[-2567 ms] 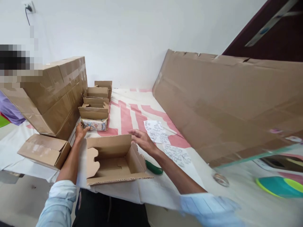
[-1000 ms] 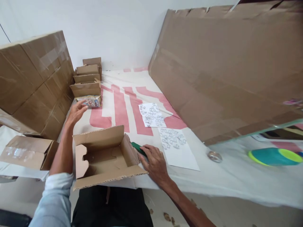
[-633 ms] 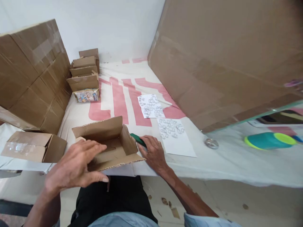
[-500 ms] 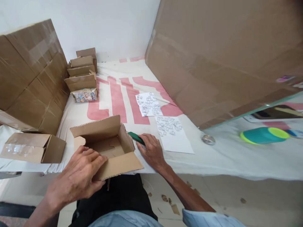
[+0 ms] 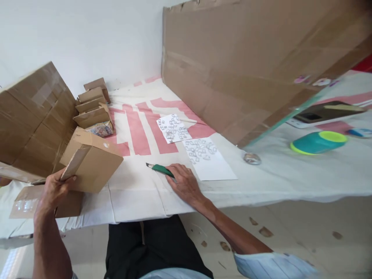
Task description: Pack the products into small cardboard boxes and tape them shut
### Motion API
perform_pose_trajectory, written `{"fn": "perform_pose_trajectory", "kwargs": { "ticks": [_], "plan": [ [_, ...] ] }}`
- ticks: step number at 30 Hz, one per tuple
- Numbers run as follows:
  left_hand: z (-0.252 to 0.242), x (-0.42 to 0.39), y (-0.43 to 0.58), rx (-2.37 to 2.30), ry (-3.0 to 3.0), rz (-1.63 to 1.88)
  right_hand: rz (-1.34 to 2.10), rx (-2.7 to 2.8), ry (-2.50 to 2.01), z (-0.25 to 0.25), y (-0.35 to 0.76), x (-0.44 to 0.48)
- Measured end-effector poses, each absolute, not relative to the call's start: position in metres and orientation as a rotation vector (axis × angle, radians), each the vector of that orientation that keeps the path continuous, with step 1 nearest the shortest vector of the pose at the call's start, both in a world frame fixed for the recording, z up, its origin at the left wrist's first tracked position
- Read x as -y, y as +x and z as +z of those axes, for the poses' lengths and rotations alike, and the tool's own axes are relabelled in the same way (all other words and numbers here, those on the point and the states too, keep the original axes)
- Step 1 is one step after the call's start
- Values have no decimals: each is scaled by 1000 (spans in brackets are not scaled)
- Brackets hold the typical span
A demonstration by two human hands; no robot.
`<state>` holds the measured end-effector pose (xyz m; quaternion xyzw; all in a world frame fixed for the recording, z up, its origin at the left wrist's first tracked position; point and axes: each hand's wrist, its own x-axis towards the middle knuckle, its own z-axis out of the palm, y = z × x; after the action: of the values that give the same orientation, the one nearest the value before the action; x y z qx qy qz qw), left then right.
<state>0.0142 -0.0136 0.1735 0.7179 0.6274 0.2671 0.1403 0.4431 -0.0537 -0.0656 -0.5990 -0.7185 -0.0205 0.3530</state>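
Note:
My left hand point(image 5: 55, 190) grips a flap of a small cardboard box point(image 5: 95, 162), holding it tilted at the left of the table, with the fingers closed on the cardboard. Behind and below it sits another small cardboard box point(image 5: 69, 203), partly covered by my hand and the held box. My right hand point(image 5: 184, 182) rests on the cloth, its fingers closed round a green utility knife point(image 5: 162, 169). The knife's blade end points left. Two white sheets with pencil-like sketches, one sheet point(image 5: 173, 128) behind the other sheet point(image 5: 215, 166), lie just beyond my right hand.
A row of open small boxes point(image 5: 93, 104) stands by a large taped carton point(image 5: 31, 120) at left. A big cardboard panel point(image 5: 247, 66) rises at right. Near it lie a tape roll point(image 5: 252, 158), a teal bottle-like object point(image 5: 316, 142) and a phone point(image 5: 325, 112). Scraps litter the floor.
My left hand has lifted the small box from the table's front and carried it left, tilting it. My right hand stays near its place, still with the knife. The view has shifted slightly.

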Motion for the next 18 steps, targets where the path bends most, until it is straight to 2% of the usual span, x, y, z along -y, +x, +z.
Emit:
{"fn": "perform_pose_trajectory", "kwargs": {
  "ticks": [4, 18],
  "plan": [
    [173, 15, 16, -1832, 2014, 795, -74, 1861, -1554, -65, 443, 52],
    [181, 6, 19, -1581, 2412, 678, -103, 1832, -1536, -62, 441, 50]
  ]
}}
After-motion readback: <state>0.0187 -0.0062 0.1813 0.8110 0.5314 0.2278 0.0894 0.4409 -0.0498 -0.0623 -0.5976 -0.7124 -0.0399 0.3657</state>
